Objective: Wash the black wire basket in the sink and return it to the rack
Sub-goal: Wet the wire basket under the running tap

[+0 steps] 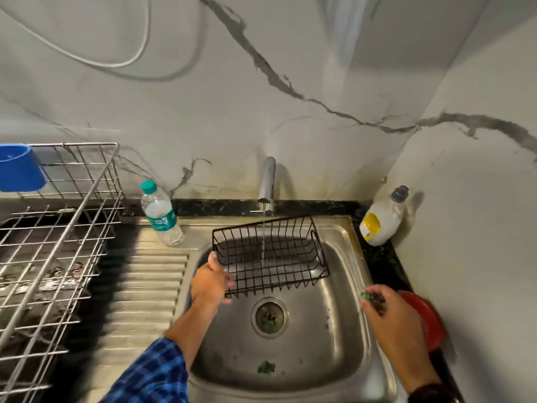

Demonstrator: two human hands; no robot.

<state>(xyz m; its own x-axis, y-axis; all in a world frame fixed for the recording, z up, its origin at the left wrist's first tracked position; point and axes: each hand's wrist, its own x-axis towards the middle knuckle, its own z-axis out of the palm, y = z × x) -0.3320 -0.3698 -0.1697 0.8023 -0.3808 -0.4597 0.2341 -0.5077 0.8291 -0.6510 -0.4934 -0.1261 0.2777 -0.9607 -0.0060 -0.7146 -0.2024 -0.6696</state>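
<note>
Tap water streaming through black wire basket, held tilted over sink by left hand curled round its left end; long axis running rightward toward right hand, pinching green scrap, apart from basket.

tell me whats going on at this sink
A person is rinsing the black wire basket in the steel sink. The left hand grips the basket's left end and holds it tilted under a thin stream from the tap. The right hand, by the sink's right edge, pinches a small green thing, too small to identify. The wire rack stands on the counter to the left, and the basket is not yet back on it.
</note>
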